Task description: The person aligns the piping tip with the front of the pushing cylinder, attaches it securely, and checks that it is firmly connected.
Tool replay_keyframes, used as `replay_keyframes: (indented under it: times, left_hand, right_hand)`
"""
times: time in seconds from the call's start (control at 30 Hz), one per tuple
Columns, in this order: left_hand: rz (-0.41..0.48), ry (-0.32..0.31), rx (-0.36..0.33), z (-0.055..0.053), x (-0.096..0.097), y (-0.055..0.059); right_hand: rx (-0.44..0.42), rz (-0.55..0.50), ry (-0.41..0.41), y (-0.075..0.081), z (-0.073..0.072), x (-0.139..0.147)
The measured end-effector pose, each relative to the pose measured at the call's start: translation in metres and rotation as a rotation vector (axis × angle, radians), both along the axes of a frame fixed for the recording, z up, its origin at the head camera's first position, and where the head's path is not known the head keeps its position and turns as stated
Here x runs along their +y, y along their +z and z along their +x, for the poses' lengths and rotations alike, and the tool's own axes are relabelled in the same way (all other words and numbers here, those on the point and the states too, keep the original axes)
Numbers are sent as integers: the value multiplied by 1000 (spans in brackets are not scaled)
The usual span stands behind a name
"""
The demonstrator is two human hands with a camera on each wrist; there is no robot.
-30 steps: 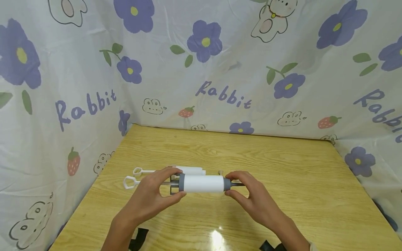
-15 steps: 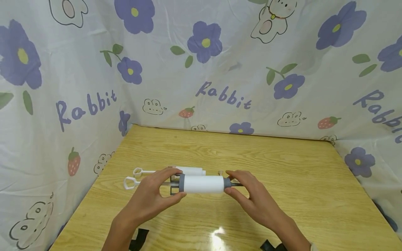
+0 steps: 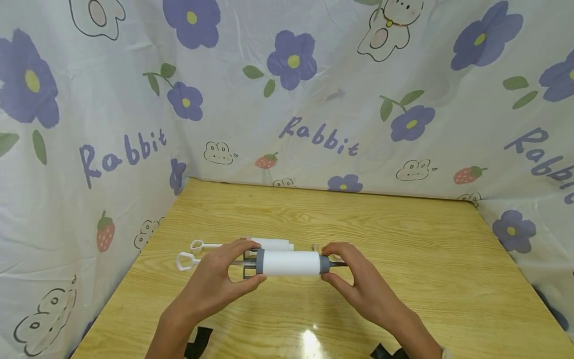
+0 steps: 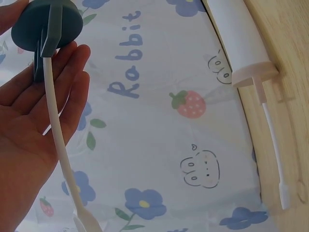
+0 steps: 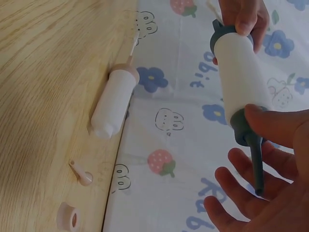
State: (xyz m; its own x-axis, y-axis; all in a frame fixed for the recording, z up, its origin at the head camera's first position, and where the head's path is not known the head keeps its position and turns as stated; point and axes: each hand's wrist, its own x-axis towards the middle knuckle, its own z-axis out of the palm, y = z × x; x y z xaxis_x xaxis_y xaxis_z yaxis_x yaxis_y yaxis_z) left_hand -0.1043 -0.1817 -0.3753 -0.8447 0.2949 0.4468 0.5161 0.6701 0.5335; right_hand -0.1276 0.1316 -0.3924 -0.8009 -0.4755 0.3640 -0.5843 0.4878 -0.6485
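Over tbl (image 3: 381, 229) | L hand (image 3: 221, 274) pinching tube collar (image 3: 260, 262) | R hand (image 3: 360, 279) pinching nozzle base (image 3: 325, 265) | cloth (image 3: 242, 114) reads "Rabbit"

We've got a white tube (image 3: 291, 263) stretched level just below the middle of the head view, gripped at both ends! On its left, the left hand (image 3: 213, 279) pinches a dark grey-green collar (image 3: 259, 262) with slotted tabs, and from there we follow a pale rod (image 4: 53, 106) out to a white loop handle (image 3: 195, 261). On its right, the right hand (image 3: 363, 281) pinches the dark cap (image 5: 243, 126), its slim nozzle (image 5: 256, 164) pointing right. Over in the right wrist view, we see the tube slanting through the upper right, nozzle lowermost.
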Motion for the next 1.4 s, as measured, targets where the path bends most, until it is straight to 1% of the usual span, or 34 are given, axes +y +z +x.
replay_keyframes:
  times: [0.13,0.27,0.47,0.73,0.87,1.0,1.07,1.4]
  left_hand:
    - [-3,-3,9,0,1,0]
    - [-6,2,-6,0,2,1]
    - [-9,18,-22,1,2,1]
    - [-14,19,-14,-1,2,1]
    - [-15,22,-12,0,2,-1]
    - [-21,27,-10,1,1,-3]
    - [-21,27,-7,1,1,-3]
    - [-24,26,-4,1,2,-3]
  right_hand:
    - [23,-1,2,-1,0,1]
    - [35,28,-26,-2,0,3]
    - [4,30,-50,-1,0,3]
    - [45,44,-37,2,-1,3]
    - [25,29,-19,0,-1,3]
    - [28,21,-7,-4,0,2]
    - [38,27,-15,-5,0,2]
    - [23,21,-19,-2,1,-1]
